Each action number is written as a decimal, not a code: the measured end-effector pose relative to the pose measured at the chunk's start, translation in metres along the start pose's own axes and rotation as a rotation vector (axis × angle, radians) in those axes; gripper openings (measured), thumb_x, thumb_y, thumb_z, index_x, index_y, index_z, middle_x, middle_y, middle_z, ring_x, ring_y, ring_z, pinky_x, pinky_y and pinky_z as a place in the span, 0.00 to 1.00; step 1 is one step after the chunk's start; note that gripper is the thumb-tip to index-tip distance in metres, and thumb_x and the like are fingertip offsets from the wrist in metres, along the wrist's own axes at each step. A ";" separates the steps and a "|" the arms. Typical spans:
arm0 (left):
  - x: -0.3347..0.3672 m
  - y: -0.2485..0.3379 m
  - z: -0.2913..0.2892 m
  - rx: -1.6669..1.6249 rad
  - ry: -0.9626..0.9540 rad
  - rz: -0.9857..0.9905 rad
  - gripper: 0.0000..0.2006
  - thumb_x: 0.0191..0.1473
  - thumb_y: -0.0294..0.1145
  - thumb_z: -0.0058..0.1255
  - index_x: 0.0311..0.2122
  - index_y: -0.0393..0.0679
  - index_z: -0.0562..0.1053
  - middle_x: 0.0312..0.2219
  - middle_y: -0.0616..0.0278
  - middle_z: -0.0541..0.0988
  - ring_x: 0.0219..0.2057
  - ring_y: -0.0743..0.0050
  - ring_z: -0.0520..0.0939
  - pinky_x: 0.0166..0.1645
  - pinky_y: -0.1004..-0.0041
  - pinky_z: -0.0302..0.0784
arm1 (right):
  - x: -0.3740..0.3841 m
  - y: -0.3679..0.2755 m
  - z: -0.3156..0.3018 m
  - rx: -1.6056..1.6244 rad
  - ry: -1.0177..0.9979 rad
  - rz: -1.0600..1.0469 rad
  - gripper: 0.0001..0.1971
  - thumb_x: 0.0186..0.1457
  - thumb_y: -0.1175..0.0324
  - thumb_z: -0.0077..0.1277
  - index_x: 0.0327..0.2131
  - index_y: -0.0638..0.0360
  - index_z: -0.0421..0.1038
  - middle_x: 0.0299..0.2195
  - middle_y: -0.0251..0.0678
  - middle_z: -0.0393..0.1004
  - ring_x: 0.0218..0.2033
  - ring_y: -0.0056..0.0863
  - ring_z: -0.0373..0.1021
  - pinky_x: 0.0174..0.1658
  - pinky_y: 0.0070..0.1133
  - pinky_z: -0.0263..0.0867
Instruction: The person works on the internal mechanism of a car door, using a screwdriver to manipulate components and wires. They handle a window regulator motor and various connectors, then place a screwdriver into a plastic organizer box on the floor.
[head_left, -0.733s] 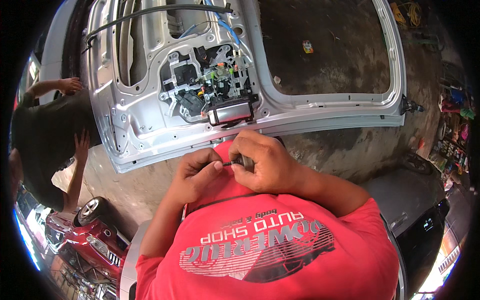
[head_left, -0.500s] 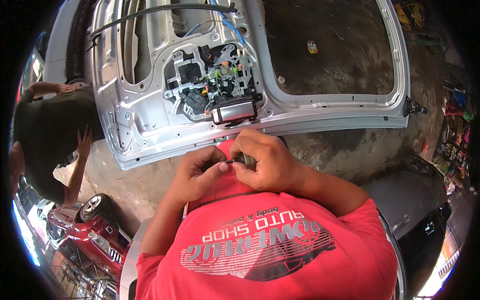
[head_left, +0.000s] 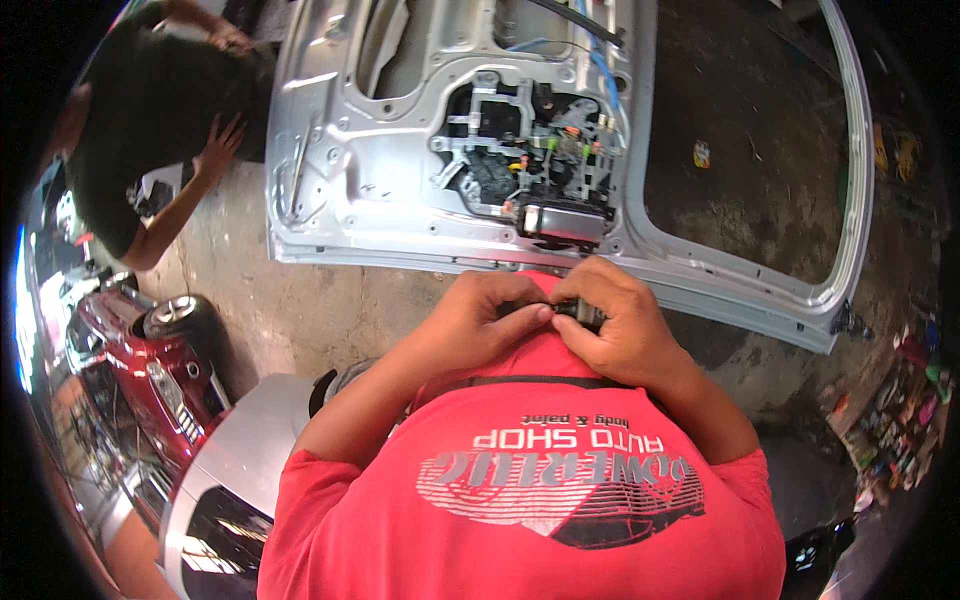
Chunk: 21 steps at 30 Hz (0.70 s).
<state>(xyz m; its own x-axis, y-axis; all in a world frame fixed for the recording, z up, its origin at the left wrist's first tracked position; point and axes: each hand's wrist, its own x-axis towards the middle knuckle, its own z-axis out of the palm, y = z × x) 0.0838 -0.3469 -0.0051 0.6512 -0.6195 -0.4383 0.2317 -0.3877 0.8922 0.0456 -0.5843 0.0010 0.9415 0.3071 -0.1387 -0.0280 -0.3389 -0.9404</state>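
Just on your side of the silver door panel (head_left: 375, 215), your left hand (head_left: 490, 318) and right hand (head_left: 625, 318) meet, fingers curled tight around a small dark part (head_left: 588, 316) pinched between them. The black latch mechanism (head_left: 490, 175) sits within the door panel. Left of the panel, a co-worker (head_left: 150, 125) leans over.

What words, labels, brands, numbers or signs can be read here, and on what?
Red shirt: three lines of lettering, dark, white and grey, upside down here; I won't repeat the wording.
Small dark item between left hand and right hand: mostly hidden, nothing readable.
Small yellow item on the floor: any print too small.
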 end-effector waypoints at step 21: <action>-0.012 -0.016 -0.013 -0.062 -0.022 -0.062 0.08 0.65 0.30 0.58 0.37 0.35 0.80 0.28 0.61 0.82 0.31 0.79 0.77 0.38 0.71 0.76 | 0.005 -0.006 0.019 -0.050 -0.020 0.015 0.08 0.51 0.72 0.62 0.36 0.60 0.76 0.35 0.42 0.75 0.36 0.44 0.75 0.40 0.35 0.71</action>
<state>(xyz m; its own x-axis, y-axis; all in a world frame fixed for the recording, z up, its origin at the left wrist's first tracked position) 0.0815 -0.3244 -0.0128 0.6181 -0.6110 -0.4945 0.3161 -0.3828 0.8681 0.0438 -0.5635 -0.0001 0.9342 0.3192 -0.1591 -0.0247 -0.3871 -0.9217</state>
